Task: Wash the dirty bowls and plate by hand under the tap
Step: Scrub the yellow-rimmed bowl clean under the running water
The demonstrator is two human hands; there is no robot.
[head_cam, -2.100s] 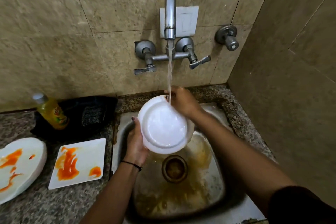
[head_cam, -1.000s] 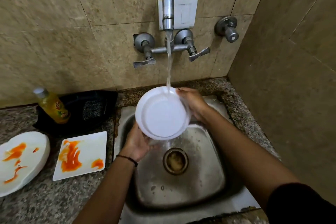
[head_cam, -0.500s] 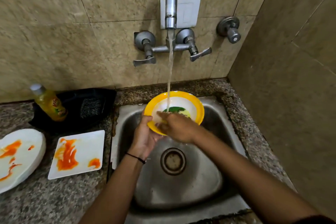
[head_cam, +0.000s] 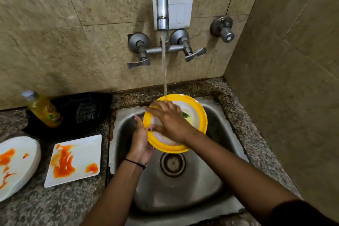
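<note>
**Inspector:** Where is the item being washed?

**Assistant:** The round yellow-rimmed bowl with a white inside (head_cam: 195, 115) is held over the stainless steel sink basin (head_cam: 183, 194), tilted toward the person. The water stream (head_cam: 164, 71) from the chrome wall tap (head_cam: 162, 2) lands at the bowl's far rim. In my judgement the tilt lets water run across the inside and drain off.

**Inspector:** Left hand?

**Assistant:** The left hand (head_cam: 141, 141) supports the bowl from its left edge and underside, wrist bent up, its fingers (head_cam: 136, 121) clamped on the rim. A thin dark band sits on that wrist.

**Inspector:** Right hand?

**Assistant:** The right hand (head_cam: 170, 123) lies palm down inside the bowl, its fingers (head_cam: 156, 109) straight, slightly spread and holding nothing, pressed flat on the surface. It appears to be rubbing. A green patch (head_cam: 185, 114) shows beside it; whether it is residue or print, I cannot tell.

**Inspector:** Outstanding items?

**Assistant:** On the speckled granite tabletop (head_cam: 60, 205), left of the sink, a white square plate smeared with orange sauce (head_cam: 75, 159) and a white rounded dish with orange smears (head_cam: 16, 163) lie unwashed. A yellow liquid bottle (head_cam: 43, 110) leans against a black tray holding a scrub pad (head_cam: 86, 113).
</note>
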